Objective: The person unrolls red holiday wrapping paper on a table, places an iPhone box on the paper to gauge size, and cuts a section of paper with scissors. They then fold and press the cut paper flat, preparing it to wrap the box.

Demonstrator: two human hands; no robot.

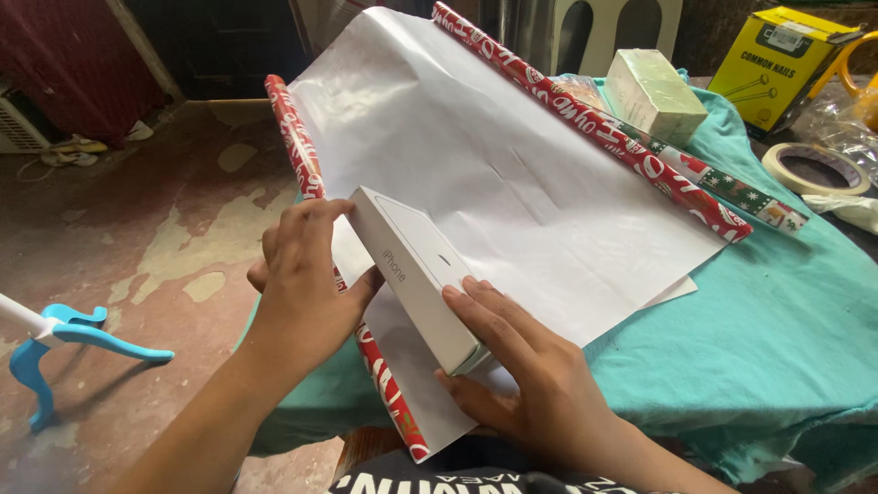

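I judge the white box (pixel 416 274) rigid, light, perhaps slippery; left hand (pixel 306 288) and right hand (pixel 526 366) clamp its sides, on the wrapping paper (pixel 512 174).

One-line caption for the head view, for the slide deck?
Both hands, left hand and right hand, hold a white box on unrolled wrapping paper over a teal cloth.

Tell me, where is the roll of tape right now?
In the head view, the roll of tape lies flat at the far right of the table, on the teal cloth, just below the yellow box and right of the patterned paper roll.
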